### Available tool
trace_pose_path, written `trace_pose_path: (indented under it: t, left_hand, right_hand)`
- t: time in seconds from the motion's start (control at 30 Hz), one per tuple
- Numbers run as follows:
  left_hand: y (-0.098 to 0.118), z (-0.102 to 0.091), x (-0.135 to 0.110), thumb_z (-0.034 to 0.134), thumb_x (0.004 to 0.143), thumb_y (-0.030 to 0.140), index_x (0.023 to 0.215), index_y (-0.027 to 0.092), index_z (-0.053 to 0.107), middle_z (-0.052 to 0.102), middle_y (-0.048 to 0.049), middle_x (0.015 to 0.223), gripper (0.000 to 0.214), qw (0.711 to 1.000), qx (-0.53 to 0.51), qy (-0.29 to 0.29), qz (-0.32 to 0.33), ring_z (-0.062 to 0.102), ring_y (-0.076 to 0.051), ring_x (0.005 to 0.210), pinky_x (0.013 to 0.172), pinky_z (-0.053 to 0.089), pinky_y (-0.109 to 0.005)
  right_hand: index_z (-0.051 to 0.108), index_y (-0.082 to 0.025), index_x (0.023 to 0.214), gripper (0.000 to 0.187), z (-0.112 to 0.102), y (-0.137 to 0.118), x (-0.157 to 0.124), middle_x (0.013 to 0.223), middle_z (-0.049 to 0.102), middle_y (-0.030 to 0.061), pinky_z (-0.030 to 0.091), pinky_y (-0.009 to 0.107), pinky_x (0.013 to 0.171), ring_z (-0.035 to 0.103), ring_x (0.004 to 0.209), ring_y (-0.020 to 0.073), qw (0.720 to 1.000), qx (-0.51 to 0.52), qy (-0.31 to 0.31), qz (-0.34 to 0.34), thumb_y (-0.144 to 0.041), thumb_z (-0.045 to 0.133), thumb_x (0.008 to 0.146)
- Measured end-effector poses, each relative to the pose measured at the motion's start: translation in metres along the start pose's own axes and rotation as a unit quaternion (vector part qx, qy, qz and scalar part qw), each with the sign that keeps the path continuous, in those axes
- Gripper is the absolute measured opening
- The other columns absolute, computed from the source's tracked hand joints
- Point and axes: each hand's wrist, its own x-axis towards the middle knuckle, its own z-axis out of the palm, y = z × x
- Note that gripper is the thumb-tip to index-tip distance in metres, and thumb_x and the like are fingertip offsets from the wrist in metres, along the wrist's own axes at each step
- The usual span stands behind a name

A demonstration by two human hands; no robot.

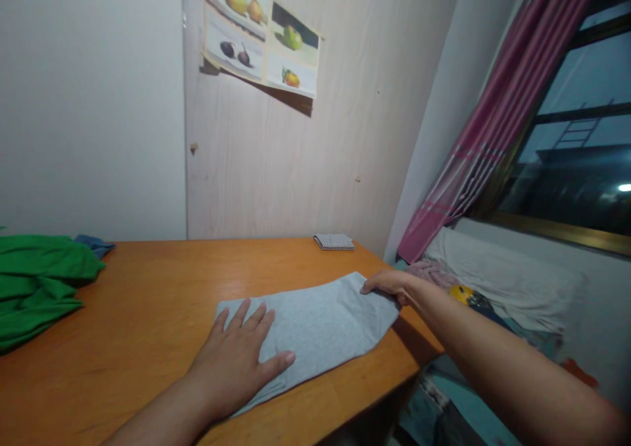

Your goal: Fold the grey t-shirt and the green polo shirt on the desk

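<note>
A light grey folded piece of fabric [320,331], perhaps a garment, lies lengthwise across the front of the wooden table. My left hand [236,364] rests flat on its left end, fingers spread and thumb pointing right. At the opposite end, my right hand [389,285] grips the far right corner, thumb on top and the other fingers mostly hidden beneath the fabric. That right end looks slightly raised, with a shadow below it on the table.
A crumpled green cloth [39,282] and a blue cloth [94,244] lie on the table's [162,288] left side. A small checked folded cloth [334,242] sits at the back right. Beyond the right edge are a bed with clothes, a pink curtain [488,124] and a window.
</note>
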Motion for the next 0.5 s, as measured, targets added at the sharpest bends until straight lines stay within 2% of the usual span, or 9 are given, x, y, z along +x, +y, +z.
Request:
trace_pose_path:
  t: [0.1, 0.17, 0.3, 0.5]
  left_hand:
    - [0.003, -0.003, -0.001, 0.028, 0.081, 0.087, 0.152, 0.022, 0.040, 0.030, -0.0091, 0.160, 0.098, 1.000, -0.003, -0.008, -0.001, 0.010, -0.039, 0.151, 0.120, 0.004, -0.064]
    - [0.005, -0.006, -0.002, 0.026, 0.081, 0.088, 0.152, 0.020, 0.039, 0.029, -0.0100, 0.160, 0.099, 1.000, -0.003, -0.014, -0.002, 0.010, -0.039, 0.151, 0.120, 0.003, -0.064]
    - [0.007, -0.009, -0.003, 0.024, 0.081, 0.088, 0.152, 0.018, 0.038, 0.029, -0.0116, 0.160, 0.101, 1.000, 0.000, -0.019, -0.002, 0.010, -0.040, 0.151, 0.120, 0.003, -0.065]
    - [0.005, -0.006, -0.003, 0.025, 0.082, 0.087, 0.152, 0.019, 0.040, 0.030, -0.0118, 0.160, 0.099, 1.000, -0.012, -0.006, 0.007, 0.010, -0.040, 0.151, 0.119, 0.003, -0.065]
  right_hand:
    - [0.067, -0.018, 0.084, 0.015, 0.000, -0.015, -0.014, 0.080, 0.074, 0.0040, 0.048, 0.020, 0.050, 0.067, 0.061, 0.0151, 0.991, 0.088, -0.095, -0.017, -0.019, 0.066, 0.070]
    - [0.066, -0.017, 0.083, 0.019, 0.003, -0.026, -0.023, 0.078, 0.074, 0.0030, 0.049, 0.019, 0.053, 0.067, 0.063, 0.0150, 0.982, 0.128, -0.128, -0.056, -0.014, 0.065, 0.065]
    - [0.063, -0.017, 0.086, 0.024, 0.018, -0.047, -0.039, 0.069, 0.069, -0.0006, 0.047, 0.019, 0.052, 0.064, 0.057, 0.0134, 0.981, 0.095, -0.120, -0.121, -0.012, 0.064, 0.063]
    - [0.063, -0.017, 0.109, 0.041, 0.064, -0.068, -0.058, 0.063, 0.063, -0.0034, 0.041, 0.018, 0.048, 0.058, 0.049, 0.0113, 0.981, 0.000, -0.088, -0.171, -0.012, 0.065, 0.068]
